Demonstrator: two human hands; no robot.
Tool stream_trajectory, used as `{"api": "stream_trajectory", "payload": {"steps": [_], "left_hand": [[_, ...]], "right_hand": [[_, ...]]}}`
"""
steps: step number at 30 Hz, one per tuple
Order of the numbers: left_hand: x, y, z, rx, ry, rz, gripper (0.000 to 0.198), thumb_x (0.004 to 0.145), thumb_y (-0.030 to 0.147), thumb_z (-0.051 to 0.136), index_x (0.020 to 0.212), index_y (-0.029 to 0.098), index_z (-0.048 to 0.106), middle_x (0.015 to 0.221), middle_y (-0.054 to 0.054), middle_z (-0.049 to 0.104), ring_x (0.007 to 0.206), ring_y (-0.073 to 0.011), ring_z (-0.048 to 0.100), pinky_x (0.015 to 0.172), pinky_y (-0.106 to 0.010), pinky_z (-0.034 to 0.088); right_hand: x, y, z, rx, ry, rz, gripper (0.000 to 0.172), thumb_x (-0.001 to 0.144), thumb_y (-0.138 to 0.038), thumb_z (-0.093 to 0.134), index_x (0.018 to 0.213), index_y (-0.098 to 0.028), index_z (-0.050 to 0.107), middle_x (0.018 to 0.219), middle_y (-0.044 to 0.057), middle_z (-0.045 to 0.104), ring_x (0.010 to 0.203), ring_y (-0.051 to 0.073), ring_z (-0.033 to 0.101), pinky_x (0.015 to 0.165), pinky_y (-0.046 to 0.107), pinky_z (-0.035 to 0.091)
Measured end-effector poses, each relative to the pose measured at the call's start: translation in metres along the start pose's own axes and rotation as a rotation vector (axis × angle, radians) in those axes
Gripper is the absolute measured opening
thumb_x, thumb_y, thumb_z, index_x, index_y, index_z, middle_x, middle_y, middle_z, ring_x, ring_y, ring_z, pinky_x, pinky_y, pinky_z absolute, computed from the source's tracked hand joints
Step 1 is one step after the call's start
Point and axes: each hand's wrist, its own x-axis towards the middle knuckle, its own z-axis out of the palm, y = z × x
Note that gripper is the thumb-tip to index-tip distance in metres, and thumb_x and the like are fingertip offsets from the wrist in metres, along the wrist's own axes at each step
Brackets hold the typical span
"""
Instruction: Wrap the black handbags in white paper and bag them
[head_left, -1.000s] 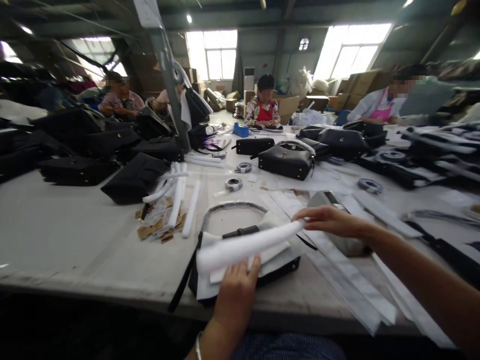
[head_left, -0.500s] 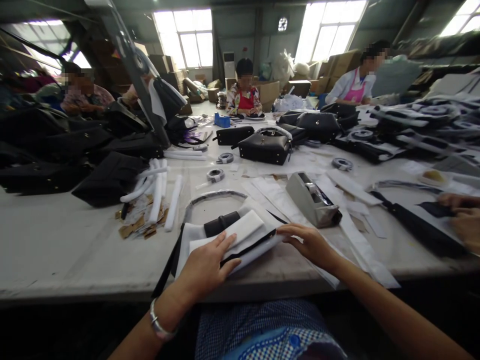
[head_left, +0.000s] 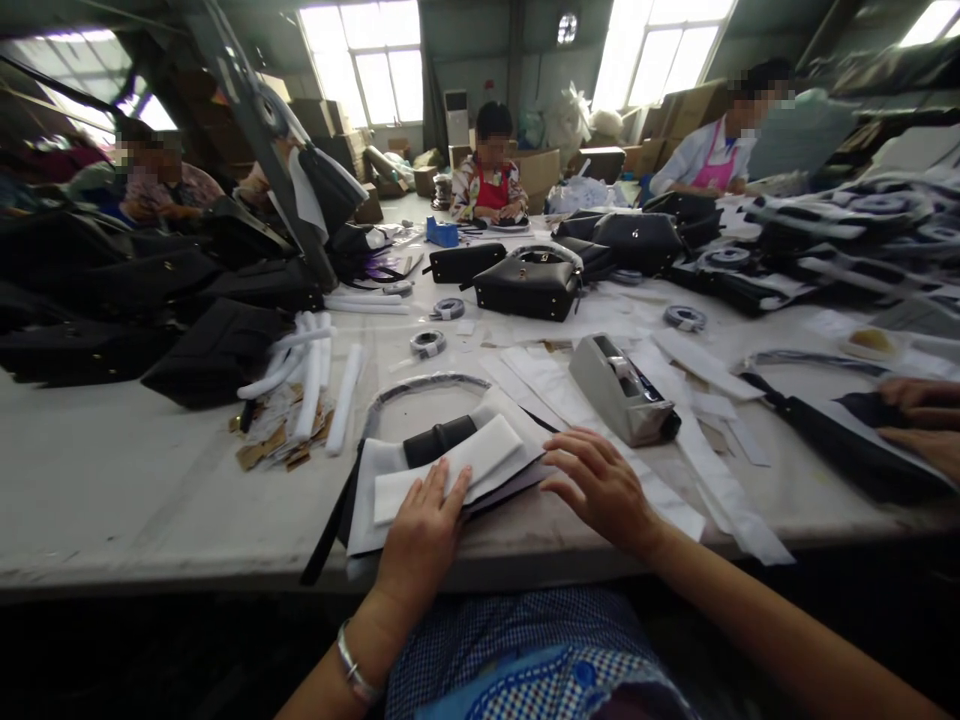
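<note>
A black handbag (head_left: 439, 442) lies flat at the table's front edge, partly wrapped in white sheeting, its arched handle (head_left: 427, 382) covered in clear film and pointing away from me. On top rests a folded white foam pad (head_left: 491, 450). My left hand (head_left: 429, 515) lies flat on the pad's near left end with the fingers stretched out. Beside the bag's right corner is my right hand (head_left: 600, 485), fingers apart and curved, with nothing visible in it. A black strap (head_left: 330, 525) hangs off the left side of the bag.
A grey tape dispenser (head_left: 622, 390) stands beyond my right hand, among white paper strips (head_left: 720, 490). White foam tubes (head_left: 307, 385) and brown tags lie to the left. Black handbags (head_left: 529, 285) stand farther back. At far right a co-worker's hands (head_left: 926, 410) touch another bag.
The bag's near edge, lifted by my right hand before, now lies lower under the pad. My right hand has come off that edge, and my left hand has flattened onto the pad.
</note>
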Motion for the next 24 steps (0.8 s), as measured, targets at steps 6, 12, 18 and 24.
{"api": "stream_trajectory", "payload": {"steps": [6,12,18,24], "left_hand": [[-0.003,0.006,0.006,0.082,-0.023,-0.005,0.055,0.091,0.012,0.05,0.145,0.021,0.044,0.148,-0.02,0.047,0.133,-0.0292,0.05,0.106,-0.045,0.046],[0.021,0.035,-0.004,0.122,-0.133,-0.049,0.044,0.093,0.015,0.044,0.136,0.011,0.052,0.153,-0.02,0.04,0.141,-0.0352,0.038,0.108,-0.063,0.038],[0.036,0.053,0.001,0.182,-0.13,-0.051,0.048,0.095,0.014,0.045,0.143,0.017,0.046,0.142,-0.023,0.052,0.133,-0.0373,0.048,0.106,-0.062,0.041],[0.018,0.045,0.02,0.15,-0.008,-0.045,0.05,0.096,0.015,0.043,0.146,0.016,0.042,0.147,-0.018,0.048,0.137,-0.0344,0.044,0.11,-0.058,0.039]], "right_hand": [[0.032,0.01,0.018,0.168,-0.312,-0.21,0.055,0.089,-0.008,0.061,0.136,-0.036,0.055,0.145,-0.002,0.053,0.141,0.023,0.04,0.122,0.051,0.022],[0.011,0.032,0.054,0.185,-0.216,-0.169,0.043,0.098,-0.015,0.05,0.134,-0.038,0.057,0.136,-0.004,0.06,0.134,0.021,0.05,0.118,0.051,0.031],[0.011,0.029,0.054,0.087,-0.176,-0.226,0.041,0.1,-0.017,0.047,0.136,-0.033,0.056,0.137,-0.002,0.06,0.134,0.021,0.05,0.118,0.049,0.032],[-0.015,0.012,0.031,0.15,0.086,-0.05,0.037,0.095,-0.021,0.057,0.131,-0.029,0.06,0.138,0.005,0.059,0.134,0.024,0.049,0.117,0.05,0.035]]}}
